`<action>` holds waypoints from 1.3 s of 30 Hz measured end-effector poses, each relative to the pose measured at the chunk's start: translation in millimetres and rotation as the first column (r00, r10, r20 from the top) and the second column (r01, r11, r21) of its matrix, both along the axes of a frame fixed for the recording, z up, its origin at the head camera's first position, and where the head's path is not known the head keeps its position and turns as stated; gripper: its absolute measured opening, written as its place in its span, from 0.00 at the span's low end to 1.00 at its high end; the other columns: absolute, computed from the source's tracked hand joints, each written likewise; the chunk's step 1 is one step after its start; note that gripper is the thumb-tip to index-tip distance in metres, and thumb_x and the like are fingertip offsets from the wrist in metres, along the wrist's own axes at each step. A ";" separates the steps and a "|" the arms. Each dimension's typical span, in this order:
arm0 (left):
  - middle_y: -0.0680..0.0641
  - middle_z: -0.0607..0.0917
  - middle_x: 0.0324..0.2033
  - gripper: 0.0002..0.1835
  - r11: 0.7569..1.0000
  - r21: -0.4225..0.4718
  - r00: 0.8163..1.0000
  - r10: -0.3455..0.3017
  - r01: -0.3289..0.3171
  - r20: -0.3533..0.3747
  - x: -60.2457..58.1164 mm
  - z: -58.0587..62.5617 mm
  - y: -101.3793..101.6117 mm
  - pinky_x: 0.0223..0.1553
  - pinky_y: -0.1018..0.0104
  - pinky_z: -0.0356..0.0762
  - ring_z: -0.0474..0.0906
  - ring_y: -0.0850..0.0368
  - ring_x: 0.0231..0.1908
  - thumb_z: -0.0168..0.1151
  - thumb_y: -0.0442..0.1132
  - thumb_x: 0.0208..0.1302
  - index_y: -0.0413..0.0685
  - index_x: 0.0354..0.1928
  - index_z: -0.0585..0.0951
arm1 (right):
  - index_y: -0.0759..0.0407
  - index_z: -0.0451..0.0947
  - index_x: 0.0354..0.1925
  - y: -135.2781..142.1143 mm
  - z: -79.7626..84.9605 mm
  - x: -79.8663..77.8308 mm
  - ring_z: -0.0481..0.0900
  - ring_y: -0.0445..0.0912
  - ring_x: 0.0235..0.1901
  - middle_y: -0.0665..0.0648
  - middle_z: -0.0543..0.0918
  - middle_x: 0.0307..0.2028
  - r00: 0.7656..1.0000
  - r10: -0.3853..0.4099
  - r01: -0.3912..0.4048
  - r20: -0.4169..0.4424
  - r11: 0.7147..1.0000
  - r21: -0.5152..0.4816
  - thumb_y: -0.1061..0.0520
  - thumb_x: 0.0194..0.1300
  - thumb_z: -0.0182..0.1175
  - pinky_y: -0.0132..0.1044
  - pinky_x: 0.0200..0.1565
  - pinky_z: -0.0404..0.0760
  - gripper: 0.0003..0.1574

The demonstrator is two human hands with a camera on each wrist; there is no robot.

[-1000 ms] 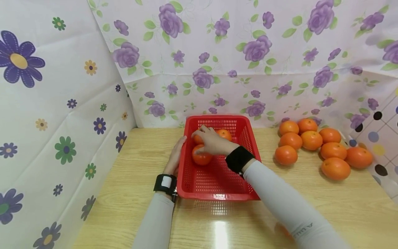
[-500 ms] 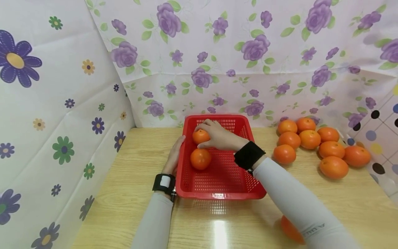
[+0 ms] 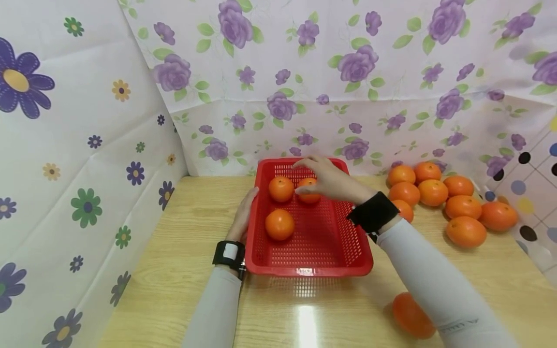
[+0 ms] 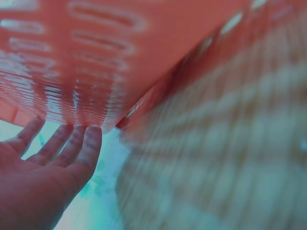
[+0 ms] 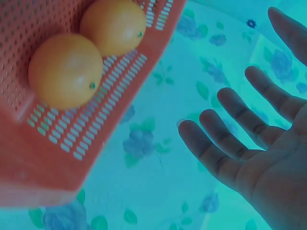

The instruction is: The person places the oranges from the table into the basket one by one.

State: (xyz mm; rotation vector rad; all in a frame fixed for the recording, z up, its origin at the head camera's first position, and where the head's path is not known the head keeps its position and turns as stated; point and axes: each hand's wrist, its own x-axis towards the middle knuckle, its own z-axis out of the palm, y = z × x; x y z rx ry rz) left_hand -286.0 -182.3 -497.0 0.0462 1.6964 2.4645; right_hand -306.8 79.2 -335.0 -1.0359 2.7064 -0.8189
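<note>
A red plastic basket (image 3: 317,244) with slotted walls stands on the wooden table. Three oranges lie in it: a back-left orange (image 3: 281,189), a front-left orange (image 3: 280,224), and a back-middle orange (image 3: 309,198), partly hidden by my right hand (image 3: 328,180). That hand hovers over the basket's back part, thumb and fingers spread and holding nothing. In the right wrist view its fingers (image 5: 230,163) are apart from the basket. My left hand (image 3: 243,215) lies along the outside of the left wall. The left wrist view shows its extended fingertips (image 4: 91,136) touching that wall.
Several oranges (image 3: 433,193) are grouped on the table right of the basket. A single orange (image 3: 411,314) lies near the front, partly covered by my right forearm. Flowered cloth (image 3: 278,106) hangs behind the table and along its left side.
My right hand has let go of the back-left orange, lifted and moved right, over the back-middle orange. The left hand stays at the basket's left wall.
</note>
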 end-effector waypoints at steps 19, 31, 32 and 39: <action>0.44 0.71 0.72 0.32 1.000 -0.008 1.000 0.019 -0.019 0.000 2.3 -0.3 -5.6 0.66 0.53 0.74 0.65 0.42 0.73 0.46 0.62 0.81 0.57 0.78 0.63 | 0.56 0.71 0.70 85.9 26.8 15.9 0.70 0.60 0.63 0.62 0.73 0.63 0.994 -0.047 0.044 -0.104 0.999 -0.030 0.47 0.68 0.72 0.66 0.61 0.74 0.38; 0.41 0.69 0.73 0.32 0.999 0.041 0.999 0.004 -0.003 -0.042 0.0 -3.2 -1.6 0.75 0.42 0.59 0.61 0.40 0.74 0.47 0.59 0.82 0.52 0.78 0.62 | 0.59 0.65 0.72 136.0 32.6 43.1 0.74 0.59 0.61 0.63 0.75 0.65 0.997 -0.009 0.018 -0.070 0.993 0.120 0.42 0.65 0.73 0.61 0.56 0.79 0.48; 0.41 0.68 0.73 0.32 0.999 0.043 0.999 0.000 0.002 -0.043 0.3 -2.6 -1.5 0.75 0.42 0.59 0.60 0.39 0.74 0.47 0.59 0.82 0.52 0.78 0.62 | 0.60 0.66 0.72 138.5 32.6 46.0 0.74 0.59 0.61 0.63 0.76 0.64 0.998 0.001 0.007 -0.061 0.991 0.132 0.41 0.65 0.73 0.62 0.57 0.79 0.48; 0.40 0.66 0.75 0.33 0.997 0.058 0.998 -0.041 0.043 -0.039 6.2 7.4 -1.1 0.75 0.42 0.57 0.57 0.38 0.76 0.46 0.58 0.82 0.52 0.80 0.60 | 0.62 0.69 0.68 148.0 23.7 66.0 0.78 0.56 0.59 0.61 0.78 0.63 0.999 0.042 -0.035 -0.022 0.962 0.271 0.28 0.61 0.70 0.59 0.58 0.80 0.54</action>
